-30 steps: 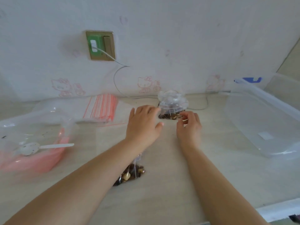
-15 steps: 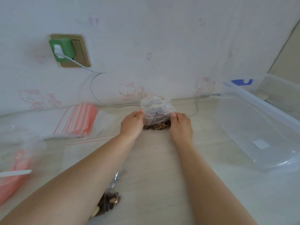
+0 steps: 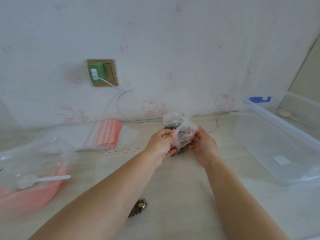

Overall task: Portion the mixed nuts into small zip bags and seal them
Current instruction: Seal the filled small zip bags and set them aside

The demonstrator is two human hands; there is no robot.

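We hold the small bag of nuts (image 3: pixel 181 134) between both hands, just above the bench (image 3: pixel 181 179). Our left hand (image 3: pixel 160 146) pinches the bag's left edge and our right hand (image 3: pixel 203 144) pinches its right edge, so each grip is closed on the plastic, not on the nuts. We judge this two-sided hold is there to stretch the mouth flat, so the zip strip can line up and be pressed shut; whether the strip is already closed we cannot tell — the plastic is crumpled and blurred. The nuts sit low in the bag, dark under the fingers, which keeps the top free for sealing.

Just behind the grip stands another filled bag (image 3: pixel 174 119), set back out of the way. Nearer to us, under the left forearm, lies a further bag with nuts (image 3: pixel 138 207), half hidden. To the left of the grip the stack of empty zip bags (image 3: pixel 103 134) waits within reach, and farther left a large bag with a white spoon (image 3: pixel 39 180) — likely the supply. To the right sits a clear plastic box (image 3: pixel 277 144), probably meant for finished portions.
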